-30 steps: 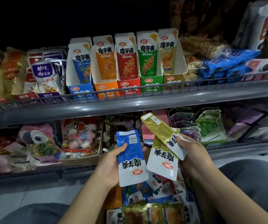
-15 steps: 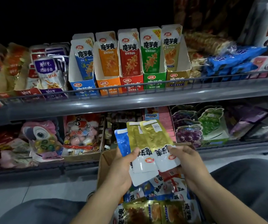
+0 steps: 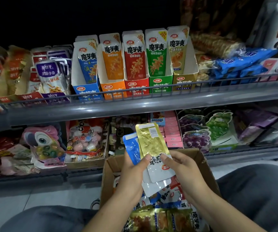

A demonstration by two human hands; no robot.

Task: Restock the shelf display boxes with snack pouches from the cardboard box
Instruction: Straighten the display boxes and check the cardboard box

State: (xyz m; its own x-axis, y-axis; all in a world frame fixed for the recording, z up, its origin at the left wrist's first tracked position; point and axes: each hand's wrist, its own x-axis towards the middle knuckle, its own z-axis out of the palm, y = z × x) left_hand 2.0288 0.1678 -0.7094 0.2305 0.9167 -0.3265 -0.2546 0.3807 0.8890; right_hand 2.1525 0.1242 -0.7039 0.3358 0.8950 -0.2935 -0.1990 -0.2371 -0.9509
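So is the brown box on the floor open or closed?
Open: the cardboard box has its top open, and snack pouches show inside.

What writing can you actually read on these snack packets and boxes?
"魔芋爽": the five upright pouches, e.g. the green pouch.
"卫龙": red logo on the orange display box.
"20%": green pouch's corner.
"劲仔": purple pouch.
"乳酸果": candy bag.
Small print, barcodes: unreadable.

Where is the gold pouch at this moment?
In the head view, the gold pouch is low centre, pinched by both hands over the cardboard box, overlapping the blue pouch.
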